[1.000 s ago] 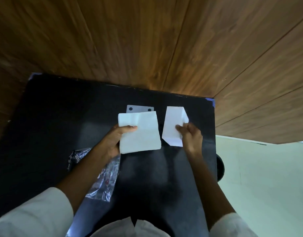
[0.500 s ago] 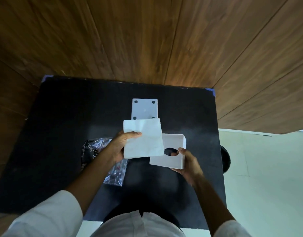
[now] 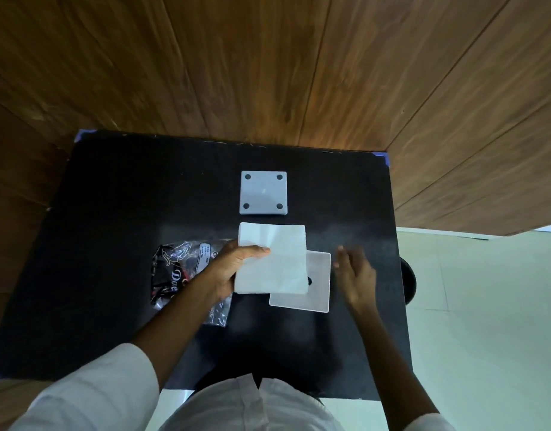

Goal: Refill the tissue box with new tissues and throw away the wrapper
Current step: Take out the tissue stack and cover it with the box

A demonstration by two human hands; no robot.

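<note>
Head view: the left hand [image 3: 237, 269] grips the tissue stack [image 3: 272, 259], thumb on top, held above the table [image 3: 112, 213]. The tissue box [image 3: 317, 284] lies just right and below, partly overlapped by the stack. The right hand [image 3: 355, 275] hovers open beside the box, nearer it. The wrapper [image 3: 178, 269] lies left.

White garment with centre front seam; white sleeves pushed up past elbows, forearms bare, no rings visible.

Left hand [image 3: 234, 269] grips tissue stack [image 3: 272, 259] above tissue box [image 3: 316, 283]; right hand [image 3: 356, 272] hovers open beside the box.
</note>
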